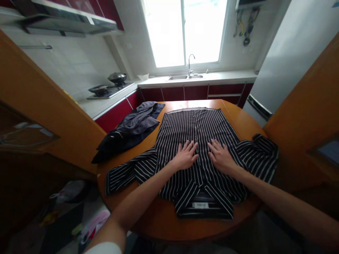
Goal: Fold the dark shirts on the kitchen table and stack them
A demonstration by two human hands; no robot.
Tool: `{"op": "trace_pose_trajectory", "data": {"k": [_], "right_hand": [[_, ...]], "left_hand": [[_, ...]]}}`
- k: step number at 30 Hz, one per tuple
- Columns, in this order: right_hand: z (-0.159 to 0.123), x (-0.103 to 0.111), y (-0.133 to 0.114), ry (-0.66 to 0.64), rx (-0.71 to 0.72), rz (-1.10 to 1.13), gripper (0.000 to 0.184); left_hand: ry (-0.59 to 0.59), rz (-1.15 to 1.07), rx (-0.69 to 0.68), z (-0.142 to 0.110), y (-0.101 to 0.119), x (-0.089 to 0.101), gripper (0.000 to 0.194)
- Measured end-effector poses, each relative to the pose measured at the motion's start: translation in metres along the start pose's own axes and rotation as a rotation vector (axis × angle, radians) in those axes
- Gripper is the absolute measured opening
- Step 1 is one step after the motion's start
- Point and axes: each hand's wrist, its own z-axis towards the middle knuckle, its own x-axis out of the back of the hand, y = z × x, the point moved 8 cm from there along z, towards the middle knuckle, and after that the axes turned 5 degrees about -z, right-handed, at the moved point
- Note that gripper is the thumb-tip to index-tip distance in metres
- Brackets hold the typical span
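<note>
A black shirt with white stripes (pixel 180 130) lies spread face up on a round wooden table (pixel 156 222). Its collar (pixel 182 204), with a white label inside, points toward me, and the hem is at the far side. One sleeve stretches out to the left; the other is bent at the right edge. My left hand (pixel 185 156) rests flat on the shirt front, left of the button line, fingers apart. On the other side of that line, my right hand (pixel 221 157) lies flat with spread fingers. Neither hand grips the cloth.
Dark folded clothes (pixel 132 127) are heaped at the table's left edge. Beyond stand a counter with a sink (pixel 178 77) and a stove with two pans (pixel 118 77). A fridge (pixel 280 60) is at the right. Wooden door frames flank the table, and bags (pixel 95 224) lie on the floor.
</note>
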Motion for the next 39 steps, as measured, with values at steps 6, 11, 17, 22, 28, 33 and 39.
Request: {"op": "trace_pose_trajectory", "data": {"k": [6, 11, 17, 22, 28, 33, 39], "right_hand": [[-0.044, 0.001, -0.034, -0.056, 0.11, 0.149, 0.056], [-0.086, 0.042, -0.024, 0.023, 0.157, 0.319, 0.054], [-0.161, 0.051, -0.049, -0.05, 0.438, 0.395, 0.057], [-0.183, 0.04, -0.043, -0.024, 0.508, 0.373, 0.057], [-0.183, 0.051, -0.037, 0.08, 0.541, 0.387, 0.028], [-0.184, 0.052, -0.036, 0.009, 0.565, 0.382, 0.017], [-0.151, 0.083, -0.061, 0.1, 0.539, 0.437, 0.024]], "left_hand": [[-0.04, -0.077, -0.202, -0.052, 0.029, 0.0, 0.06], [-0.139, -0.267, -0.339, -0.126, 0.042, 0.037, 0.067], [-0.146, -0.18, -0.315, -0.196, 0.05, 0.016, 0.073], [0.136, -0.071, -0.333, -0.207, 0.049, -0.003, 0.047], [0.268, -0.082, -0.39, -0.217, 0.061, 0.001, 0.033], [0.241, -0.142, -0.357, -0.231, 0.07, -0.009, 0.036], [0.346, -0.346, -0.37, -0.246, 0.053, -0.001, 0.04]]}}
